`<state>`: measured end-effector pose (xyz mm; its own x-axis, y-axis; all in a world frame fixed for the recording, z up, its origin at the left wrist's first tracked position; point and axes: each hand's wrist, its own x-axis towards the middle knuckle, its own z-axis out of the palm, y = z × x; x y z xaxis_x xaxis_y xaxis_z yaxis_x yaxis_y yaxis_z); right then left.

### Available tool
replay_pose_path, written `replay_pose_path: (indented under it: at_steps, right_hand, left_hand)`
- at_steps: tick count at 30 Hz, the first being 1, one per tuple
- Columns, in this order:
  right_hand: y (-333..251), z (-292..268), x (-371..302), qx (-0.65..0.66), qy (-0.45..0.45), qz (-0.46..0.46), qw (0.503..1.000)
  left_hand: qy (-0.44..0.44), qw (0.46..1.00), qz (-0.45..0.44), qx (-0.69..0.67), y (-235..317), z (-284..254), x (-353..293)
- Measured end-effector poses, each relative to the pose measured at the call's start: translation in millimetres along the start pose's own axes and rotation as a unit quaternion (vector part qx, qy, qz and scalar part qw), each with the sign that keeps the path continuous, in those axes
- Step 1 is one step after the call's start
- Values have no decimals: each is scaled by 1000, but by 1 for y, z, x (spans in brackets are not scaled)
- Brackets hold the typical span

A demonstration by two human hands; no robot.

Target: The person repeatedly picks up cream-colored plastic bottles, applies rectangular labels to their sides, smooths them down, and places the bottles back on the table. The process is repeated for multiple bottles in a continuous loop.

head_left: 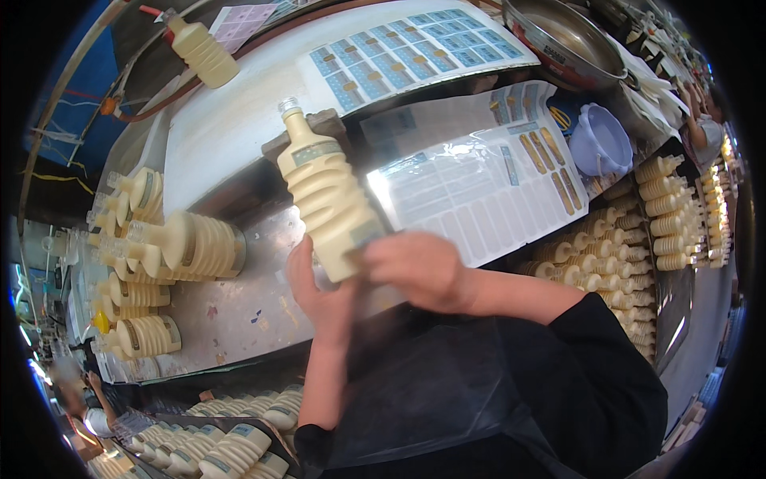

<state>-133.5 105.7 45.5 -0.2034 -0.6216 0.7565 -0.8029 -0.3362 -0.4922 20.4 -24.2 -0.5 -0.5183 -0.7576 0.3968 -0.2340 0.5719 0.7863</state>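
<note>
A cream-coloured bottle (327,199) with wavy ridges and a clear neck lies tilted, its neck end propped on a grey block (325,126). It has a greenish label near its shoulder and a blue-grey patch near its base. My left hand (323,295) grips the base end, thumb along the left side. At the right side of that base is my right hand (419,267), fingers curled but smeared by motion; whether it holds anything is hidden. Beside the bottle lies a glossy backing sheet (463,191) with blue and gold labels, several places on it bare.
Several similar bottles (191,243) lie at the left of the metal table (263,311). Blue label sheets (415,56) and another bottle (203,52) are on the white board. At right are a metal pan (566,40), a lilac bucket (598,140) and rows of bottles (594,255); more bottles (231,447) fill the lower left.
</note>
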Motion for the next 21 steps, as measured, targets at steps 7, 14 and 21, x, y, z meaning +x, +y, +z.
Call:
replay_pose_path:
  at_steps: [7, 14, 21]
  right_hand:
    - [-8, -2, 7, 3, -33, -15, 999]
    - [-15, -27, 6, 167, -30, 243, 955]
    - [33, -87, -59, -13, -77, 406, 911]
  left_hand:
    - [-108, 980, -40, -162, -12, 1, -1]
    - [-27, 999, 21, -19, -1, -11, 5]
    - [-7, 988, 133, 73, 13, 0, 20]
